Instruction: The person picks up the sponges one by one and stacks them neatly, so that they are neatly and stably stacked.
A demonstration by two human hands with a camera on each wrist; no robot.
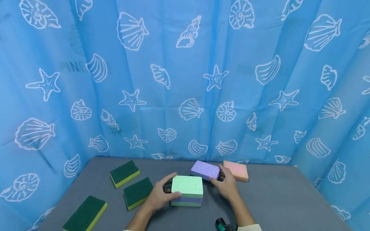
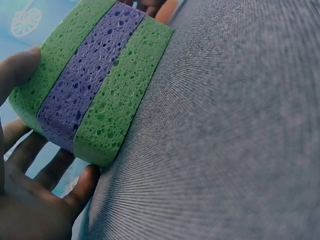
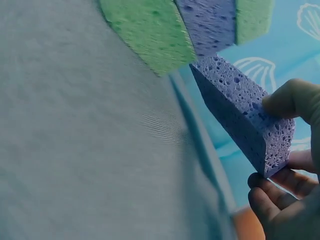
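Three sponges are stacked flat on the grey table, a light green one (image 1: 187,185) on top, a purple one (image 2: 92,75) in the middle and a green one (image 2: 125,90) at the bottom. My left hand (image 1: 159,195) grips this stack at its left end, thumb at the front corner and fingers round the side. Just behind and right of the stack, my right hand (image 1: 226,185) pinches another purple sponge (image 1: 205,169) by its right end, thumb against the near side. In the right wrist view that purple sponge (image 3: 242,107) is held above the table.
A pink and orange sponge (image 1: 236,170) lies behind my right hand. Several green-and-yellow scouring sponges (image 1: 85,213) lie on the left of the grey table (image 1: 277,199). A blue shell-print curtain (image 1: 185,80) hangs along the back and sides. A black device (image 1: 224,224) sits by my right wrist.
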